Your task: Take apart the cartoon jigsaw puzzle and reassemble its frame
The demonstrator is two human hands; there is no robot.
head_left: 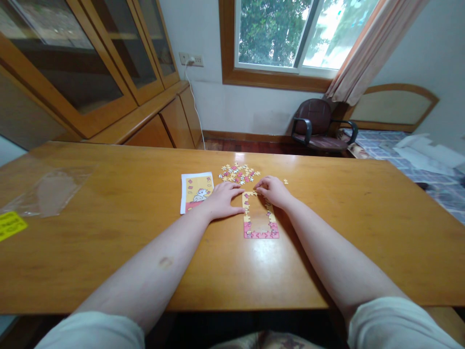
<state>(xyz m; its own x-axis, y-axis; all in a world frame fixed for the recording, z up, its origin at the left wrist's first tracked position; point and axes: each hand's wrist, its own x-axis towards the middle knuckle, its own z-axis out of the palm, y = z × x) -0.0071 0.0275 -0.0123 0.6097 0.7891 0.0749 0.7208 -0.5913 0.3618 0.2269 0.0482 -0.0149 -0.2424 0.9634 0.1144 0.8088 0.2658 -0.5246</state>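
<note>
A rectangular border of joined jigsaw pieces [260, 235], pink at the near end and yellow farther up, lies on the table with bare wood inside it. My left hand [223, 199] rests flat at its left side, thumb and fingers apart, the tips at the border's edge. Over the top right corner, my right hand [274, 191] has its fingers drawn together on a puzzle piece at the top edge; the fingers mostly hide that piece. Beyond both hands lies a pile of loose puzzle pieces [238, 172]. The picture sheet [189, 194] is beside my left hand, partly covered by it.
One stray yellow piece [286, 182] lies right of the pile. A clear plastic bag [54, 191] and a yellow label [11, 226] are on the left of the wooden table [363, 232]. Past the table stand a cabinet [145, 97] and an armchair [319, 126].
</note>
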